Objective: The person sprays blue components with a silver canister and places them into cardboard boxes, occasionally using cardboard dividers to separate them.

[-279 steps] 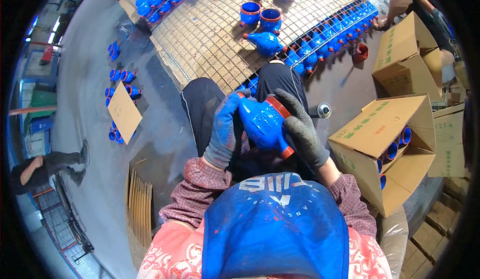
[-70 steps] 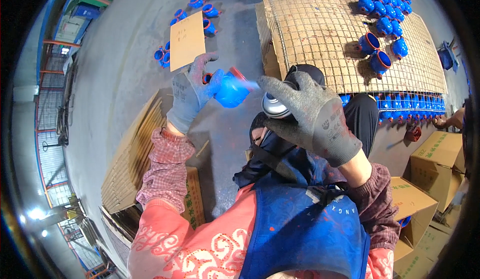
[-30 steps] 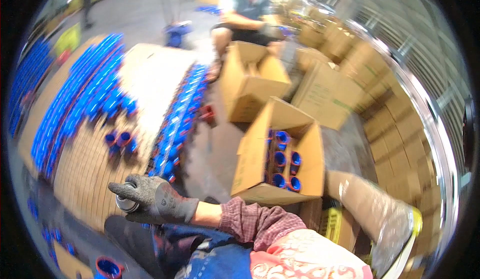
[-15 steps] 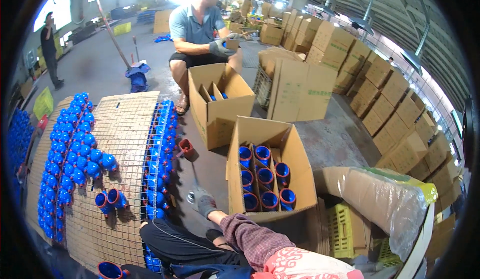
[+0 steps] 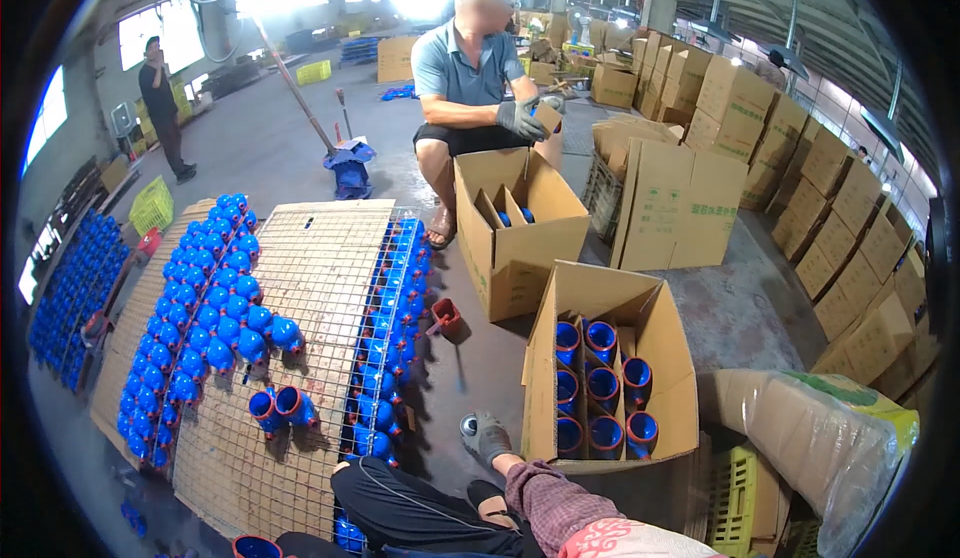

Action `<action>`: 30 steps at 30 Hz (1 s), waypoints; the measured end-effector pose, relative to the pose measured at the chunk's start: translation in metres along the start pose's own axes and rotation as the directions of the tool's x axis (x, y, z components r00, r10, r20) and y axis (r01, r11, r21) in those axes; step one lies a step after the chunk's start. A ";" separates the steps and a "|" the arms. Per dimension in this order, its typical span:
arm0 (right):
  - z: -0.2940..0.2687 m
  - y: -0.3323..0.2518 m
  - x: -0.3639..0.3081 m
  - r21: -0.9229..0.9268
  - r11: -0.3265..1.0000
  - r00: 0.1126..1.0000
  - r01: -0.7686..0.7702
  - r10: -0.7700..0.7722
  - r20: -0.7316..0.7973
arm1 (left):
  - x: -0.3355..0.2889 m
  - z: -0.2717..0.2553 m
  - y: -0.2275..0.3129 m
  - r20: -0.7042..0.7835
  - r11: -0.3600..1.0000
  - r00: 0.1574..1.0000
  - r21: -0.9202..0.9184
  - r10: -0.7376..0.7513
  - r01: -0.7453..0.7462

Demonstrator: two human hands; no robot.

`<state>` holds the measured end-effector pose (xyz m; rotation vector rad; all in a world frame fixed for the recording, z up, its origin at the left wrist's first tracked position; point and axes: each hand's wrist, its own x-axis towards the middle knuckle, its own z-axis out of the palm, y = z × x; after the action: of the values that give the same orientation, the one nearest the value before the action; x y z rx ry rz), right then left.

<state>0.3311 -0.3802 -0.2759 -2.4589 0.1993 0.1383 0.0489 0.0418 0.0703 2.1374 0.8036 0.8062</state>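
Note:
My right hand (image 5: 488, 440), in a grey glove, is low over the floor, left of the near carton. Its fingers look closed around a small round thing (image 5: 468, 425) with a pale ring and dark centre, too small to name. No part of my left hand can be made out. The near carton (image 5: 672, 408) stands open, with cardboard dividers and several blue cups (image 5: 603, 383) with red rims in rows. A mesh rack (image 5: 300, 308) lined with cardboard lies to my left, bearing many blue rounded pieces (image 5: 215, 323) and two cups (image 5: 293, 405) standing apart.
Opposite squats a person (image 5: 470, 78) in grey gloves with a cardboard piece, behind a second open carton (image 5: 525, 228). A red container (image 5: 446, 313) sits between rack and cartons. Flat cartons (image 5: 680, 208) lean beyond. At right are a yellow crate (image 5: 735, 493), plastic-wrapped roll (image 5: 800, 438) and stacked boxes (image 5: 830, 178).
My view has swung left, so everything sits further right and slightly lower in the picture. My right hand remains low beside the near carton, whose contents look unchanged.

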 end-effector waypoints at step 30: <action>-0.046 -0.250 -0.181 0.865 0.488 0.611 0.115 -0.722 0.326 | -0.009 0.051 -0.029 0.020 0.878 0.989 -0.456 -0.150 0.142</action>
<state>0.1998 -0.1966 -0.0605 -1.3337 -0.6289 0.5608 0.0727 0.0321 0.0163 1.6334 0.6909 0.8376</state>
